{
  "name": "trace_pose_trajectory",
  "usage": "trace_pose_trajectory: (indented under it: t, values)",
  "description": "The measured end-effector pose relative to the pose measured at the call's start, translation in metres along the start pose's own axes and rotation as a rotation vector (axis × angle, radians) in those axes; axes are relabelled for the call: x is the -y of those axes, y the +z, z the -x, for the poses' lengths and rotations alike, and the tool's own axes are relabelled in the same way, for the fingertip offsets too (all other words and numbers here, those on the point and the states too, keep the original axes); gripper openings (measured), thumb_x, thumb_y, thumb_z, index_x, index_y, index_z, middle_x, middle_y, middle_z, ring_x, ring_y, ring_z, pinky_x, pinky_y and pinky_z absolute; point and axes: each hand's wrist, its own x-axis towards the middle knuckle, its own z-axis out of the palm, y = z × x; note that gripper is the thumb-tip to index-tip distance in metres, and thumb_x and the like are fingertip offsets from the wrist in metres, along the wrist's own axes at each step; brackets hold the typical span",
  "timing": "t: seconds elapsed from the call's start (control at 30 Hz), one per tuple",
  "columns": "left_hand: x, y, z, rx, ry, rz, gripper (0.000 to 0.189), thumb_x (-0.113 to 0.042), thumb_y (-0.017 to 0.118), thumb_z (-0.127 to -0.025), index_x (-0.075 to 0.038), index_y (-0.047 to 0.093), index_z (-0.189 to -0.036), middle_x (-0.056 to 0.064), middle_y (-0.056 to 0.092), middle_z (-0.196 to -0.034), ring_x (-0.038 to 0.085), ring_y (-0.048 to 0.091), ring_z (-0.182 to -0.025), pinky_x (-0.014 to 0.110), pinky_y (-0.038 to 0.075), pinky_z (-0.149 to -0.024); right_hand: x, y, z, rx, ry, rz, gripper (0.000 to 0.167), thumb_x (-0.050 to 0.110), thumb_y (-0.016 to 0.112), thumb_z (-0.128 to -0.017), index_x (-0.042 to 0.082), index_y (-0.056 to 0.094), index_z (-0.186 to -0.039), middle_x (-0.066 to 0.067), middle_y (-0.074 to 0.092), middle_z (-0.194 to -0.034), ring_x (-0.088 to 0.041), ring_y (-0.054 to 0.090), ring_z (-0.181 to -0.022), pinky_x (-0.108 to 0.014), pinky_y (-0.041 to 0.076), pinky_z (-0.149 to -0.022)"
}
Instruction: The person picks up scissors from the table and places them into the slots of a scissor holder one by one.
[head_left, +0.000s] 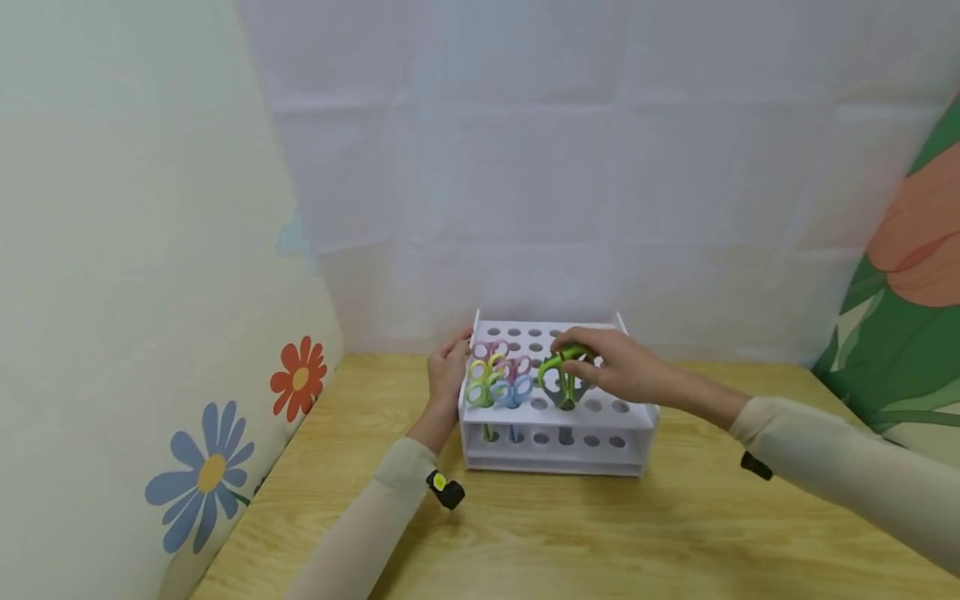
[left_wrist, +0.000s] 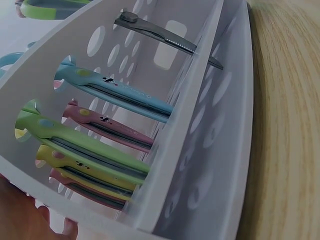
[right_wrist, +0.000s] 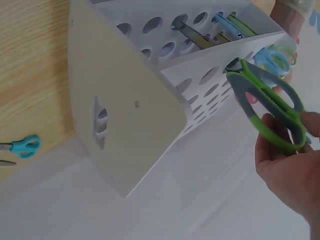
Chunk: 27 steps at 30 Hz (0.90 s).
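A white rack [head_left: 525, 461] with rows of round holes stands on the table. My right hand [head_left: 626, 363] grips the top of the green-and-grey handles of a pair of scissors [right_wrist: 272, 102]. Their grey, toothed blade [left_wrist: 170, 39] passes down through a hole in the front row, its tip through the lower shelf. My left hand [head_left: 447, 371] holds the left end of the rack; part of that grip is hidden. Blue scissors [left_wrist: 120, 90], light green scissors [left_wrist: 85, 142], yellow scissors [left_wrist: 90, 172] and pink scissors [left_wrist: 110, 125] stand in holes on the left side.
Turquoise-handled scissors [right_wrist: 25, 146] lie on the wooden table [head_left: 525, 542] beyond the rack's right end panel [right_wrist: 125, 115], with another blade beside them. A white cloth [head_left: 525, 167] hangs behind the rack. Walls with painted flowers stand left and right.
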Motion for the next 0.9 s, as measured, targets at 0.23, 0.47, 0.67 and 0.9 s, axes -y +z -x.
trace_pose_trajectory:
  t: [0.23,0.47,0.67,0.9]
  values:
    - [0.002,0.001,0.001,-0.001,0.013,0.010,0.040,-0.017,0.058,-0.091,-0.004,0.072,-0.126,0.006,0.068,-0.128,0.019,0.056,-0.123,0.035,0.043,-0.102,-0.012,-0.018,0.020,-0.021,0.101,-0.022,0.030,0.022,0.061,-0.104,0.006,0.065,-0.129,-0.006,0.068,-0.121,-0.024,0.064,-0.107,-0.044,0.053,-0.089]
    - [0.002,0.001,0.000,0.000,0.015,0.045,0.039,-0.016,0.057,-0.089,-0.005,0.074,-0.123,0.007,0.069,-0.126,0.021,0.061,-0.116,0.032,0.050,-0.092,-0.028,-0.042,0.041,-0.085,0.189,0.003,0.029,0.027,0.056,-0.107,0.010,0.068,-0.126,-0.006,0.068,-0.123,-0.026,0.064,-0.110,-0.053,0.049,-0.093]
    - [-0.002,0.001,0.001,-0.002,0.016,0.046,0.037,-0.016,0.057,-0.090,-0.006,0.075,-0.122,0.007,0.069,-0.126,0.020,0.061,-0.115,0.031,0.050,-0.091,-0.048,-0.055,0.062,-0.099,0.259,0.047,0.030,0.027,0.055,-0.107,0.005,0.068,-0.123,-0.012,0.068,-0.120,-0.030,0.064,-0.108,-0.054,0.051,-0.091]
    - [0.001,0.001,0.002,0.005,0.024,0.034,0.038,-0.015,0.057,-0.090,-0.004,0.074,-0.122,0.009,0.069,-0.126,0.022,0.061,-0.115,0.032,0.049,-0.092,-0.077,-0.056,0.097,-0.119,0.272,0.054,0.026,0.017,0.057,-0.106,-0.002,0.067,-0.120,-0.015,0.069,-0.115,-0.034,0.065,-0.105,-0.053,0.054,-0.086]
